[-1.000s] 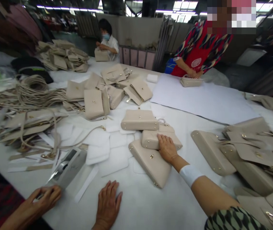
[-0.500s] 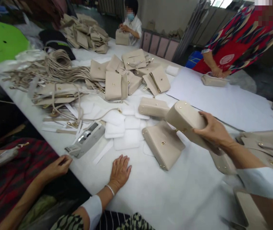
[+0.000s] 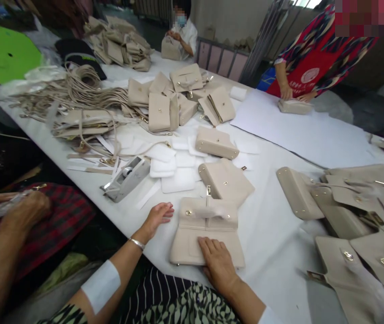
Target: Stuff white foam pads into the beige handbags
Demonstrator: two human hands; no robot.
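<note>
White table (image 3: 269,252), near | we seem to steady a handbag (image 3: 187,247), right hand (image 3: 221,265) flat atop | left hand (image 3: 156,220) empty, loose | next probably calls for both hands

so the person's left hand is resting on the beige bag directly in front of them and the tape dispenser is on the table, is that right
Not quite: the head view shows the right hand resting on that beige bag, with the left hand apart from it. The tape dispenser is on the table, as you say.
</note>
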